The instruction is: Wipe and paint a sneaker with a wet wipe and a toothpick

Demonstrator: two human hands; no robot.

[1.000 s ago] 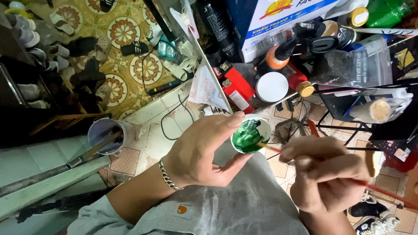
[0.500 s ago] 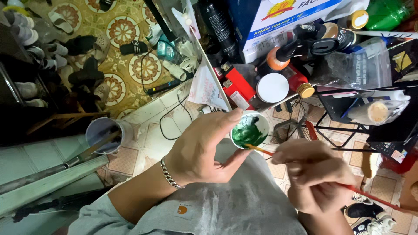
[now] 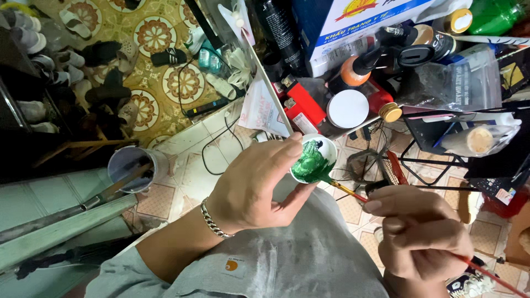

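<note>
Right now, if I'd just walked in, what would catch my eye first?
The bright green paint in the small white dish, held at centre by the left hand. The right hand, lower right, dips a thin red-handled brush into it. Behind them, a cluttered shelf with a white round lid and dark bottles fills the upper right, and a patterned floor strewn with sandals fills the upper left.

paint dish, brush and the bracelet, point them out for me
paint dish (image 3: 326,144), head view, on its white inner rim.
brush (image 3: 349,191), head view, on the handle beside the dish.
bracelet (image 3: 210,220), head view, on the chain links at the left wrist.
</note>
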